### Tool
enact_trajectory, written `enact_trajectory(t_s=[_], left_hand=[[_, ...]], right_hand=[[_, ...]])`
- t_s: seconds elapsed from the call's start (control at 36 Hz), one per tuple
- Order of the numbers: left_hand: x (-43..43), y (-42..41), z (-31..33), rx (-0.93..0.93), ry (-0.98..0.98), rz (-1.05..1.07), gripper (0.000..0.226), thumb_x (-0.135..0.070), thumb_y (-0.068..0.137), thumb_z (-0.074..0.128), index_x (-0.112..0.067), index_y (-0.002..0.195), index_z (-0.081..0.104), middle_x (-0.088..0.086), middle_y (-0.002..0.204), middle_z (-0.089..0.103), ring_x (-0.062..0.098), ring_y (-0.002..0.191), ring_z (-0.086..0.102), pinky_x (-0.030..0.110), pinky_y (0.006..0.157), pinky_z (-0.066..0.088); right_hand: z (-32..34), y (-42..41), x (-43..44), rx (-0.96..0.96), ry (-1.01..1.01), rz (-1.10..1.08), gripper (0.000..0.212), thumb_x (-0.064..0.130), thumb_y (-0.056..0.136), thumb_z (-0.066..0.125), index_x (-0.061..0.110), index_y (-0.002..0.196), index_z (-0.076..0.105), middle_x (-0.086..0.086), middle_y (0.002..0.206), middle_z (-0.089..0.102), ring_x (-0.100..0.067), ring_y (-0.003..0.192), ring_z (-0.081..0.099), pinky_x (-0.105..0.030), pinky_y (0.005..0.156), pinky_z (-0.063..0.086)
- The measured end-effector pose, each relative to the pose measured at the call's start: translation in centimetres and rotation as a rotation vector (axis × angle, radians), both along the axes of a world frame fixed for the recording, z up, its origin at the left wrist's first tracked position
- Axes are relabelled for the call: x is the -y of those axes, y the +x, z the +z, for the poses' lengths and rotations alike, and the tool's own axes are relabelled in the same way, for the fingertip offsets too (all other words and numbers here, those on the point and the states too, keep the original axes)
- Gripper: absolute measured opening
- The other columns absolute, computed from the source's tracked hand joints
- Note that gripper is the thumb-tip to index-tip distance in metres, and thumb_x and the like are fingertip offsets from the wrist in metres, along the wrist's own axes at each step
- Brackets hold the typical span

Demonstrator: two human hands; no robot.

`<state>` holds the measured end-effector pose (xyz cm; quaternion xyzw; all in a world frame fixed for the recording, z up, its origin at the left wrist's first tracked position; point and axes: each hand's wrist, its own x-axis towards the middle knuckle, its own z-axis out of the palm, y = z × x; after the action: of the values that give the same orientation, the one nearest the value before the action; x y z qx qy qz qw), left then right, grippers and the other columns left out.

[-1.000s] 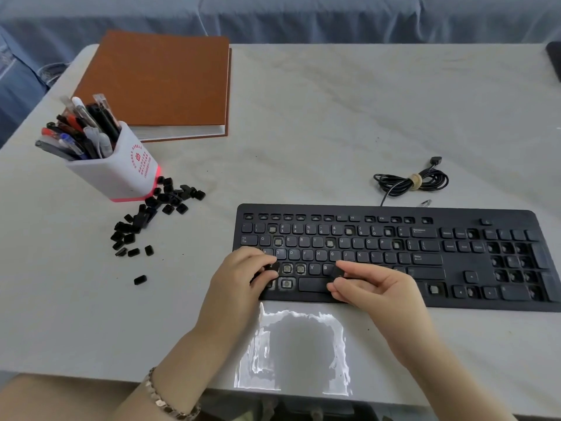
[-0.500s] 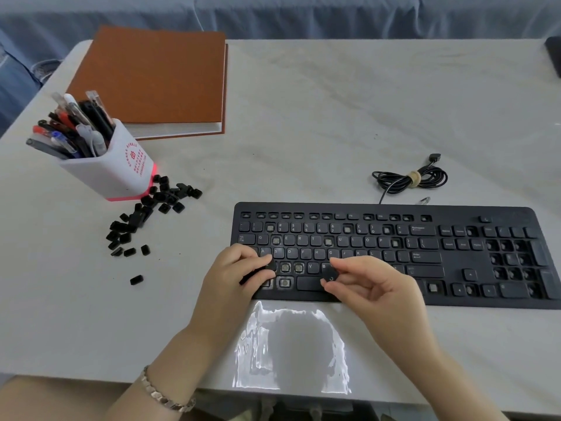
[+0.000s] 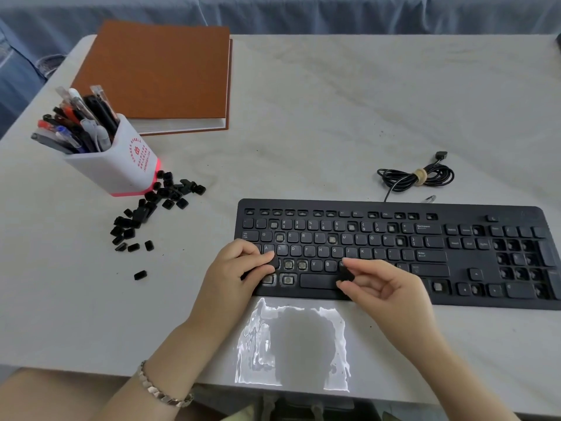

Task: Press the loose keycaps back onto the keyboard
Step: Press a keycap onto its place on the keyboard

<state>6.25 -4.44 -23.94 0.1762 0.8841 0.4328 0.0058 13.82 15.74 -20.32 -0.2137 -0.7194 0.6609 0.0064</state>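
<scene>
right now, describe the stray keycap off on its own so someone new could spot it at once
Start at the white pen cup on the left and follow the black keycap pile spilling from its base toward you. Past the pile's near end lies one small black keycap, left of the keyboard. It alone lies apart, touching no other cap.

An office-style desk: a pale grey marbled tabletop (image 3: 334, 117) carries a black full-size computer keyboard (image 3: 425, 256) at 3 o'clock, a white square pen holder (image 3: 121, 168) crammed with pens at 9 o'clock, a brown hardcover binder (image 3: 158, 71) at 11 o'clock and a coiled black cable (image 3: 416, 177) at 2 o'clock. Blue-grey cloth (image 3: 303, 10) drapes the background at 12 o'clock.
</scene>
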Motion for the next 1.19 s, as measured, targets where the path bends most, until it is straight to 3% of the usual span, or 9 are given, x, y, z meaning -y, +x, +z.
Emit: enact_trajectory(t_s=[0.17,0.31,0.44,0.64,0.92,1.08,1.19], left_hand=[[0.1,0.3,-0.7,-0.068,-0.026,0.006,0.022,-0.015,0.079,0.066,-0.012,0.099,0.075,-0.015,0.088,0.052,-0.008,0.083,0.048,0.003,0.077,0.035],[-0.1,0.5,-1.0,-0.092,-0.034,0.021,0.023,-0.016,0.079,0.065,-0.012,0.099,0.075,-0.013,0.087,0.051,0.001,0.08,0.048,0.005,0.078,0.036],[-0.1,0.5,-0.9,-0.037,0.002,0.038,0.024,-0.019,0.079,0.064,-0.015,0.1,0.075,-0.015,0.089,0.053,-0.002,0.083,0.05,0.005,0.078,0.036],[-0.3,0.5,-0.5,0.017,0.035,0.08,0.022,-0.005,0.077,0.073,-0.015,0.096,0.075,-0.011,0.087,0.056,0.0,0.085,0.052,0.004,0.078,0.036],[-0.6,0.4,-0.4,0.053,0.058,0.059,0.025,-0.005,0.078,0.073,-0.021,0.097,0.074,-0.012,0.087,0.055,0.001,0.081,0.052,0.006,0.076,0.037],[-0.3,0.5,-0.6,-0.166,-0.083,-0.026,0.023,-0.024,0.084,0.061,-0.012,0.098,0.075,-0.007,0.085,0.053,0.008,0.077,0.046,0.01,0.077,0.038],[-0.4,0.6,-1.0,-0.387,-0.229,-0.084,0.028,-0.02,0.089,0.052,-0.004,0.096,0.074,0.003,0.081,0.057,0.013,0.076,0.044,0.017,0.067,0.038]], right_hand=[[0.3,0.0,-0.6,0.046,-0.046,-0.029,0.031,-0.009,0.07,0.072,0.017,0.087,0.071,0.011,0.056,0.064,0.007,0.057,0.059,-0.003,0.059,0.043],[0.1,0.2,-1.1,0.089,-0.014,-0.034,0.029,-0.004,0.071,0.074,0.021,0.085,0.071,0.009,0.055,0.066,0.007,0.058,0.059,-0.002,0.061,0.042],[-0.3,0.4,-1.3,0.113,-0.02,-0.039,0.028,-0.002,0.071,0.075,0.023,0.084,0.071,0.005,0.056,0.067,0.005,0.065,0.061,-0.003,0.067,0.043],[-0.2,0.2,-1.3,0.12,-0.014,-0.04,0.029,0.0,0.071,0.075,0.026,0.083,0.07,0.003,0.055,0.066,0.005,0.069,0.06,-0.003,0.073,0.042],[-0.1,0.1,-1.2,0.108,0.002,-0.027,0.028,-0.001,0.072,0.075,0.025,0.081,0.069,-0.001,0.053,0.06,0.011,0.067,0.057,0.003,0.07,0.037],[0.0,0.1,-1.2,0.118,-0.001,-0.011,0.028,-0.002,0.072,0.074,0.024,0.082,0.069,-0.001,0.052,0.06,0.012,0.068,0.057,0.003,0.07,0.037],[0.0,0.2,-1.2,0.122,0.005,0.003,0.027,-0.001,0.073,0.074,0.024,0.082,0.069,-0.003,0.054,0.06,0.013,0.07,0.058,0.004,0.07,0.037]])
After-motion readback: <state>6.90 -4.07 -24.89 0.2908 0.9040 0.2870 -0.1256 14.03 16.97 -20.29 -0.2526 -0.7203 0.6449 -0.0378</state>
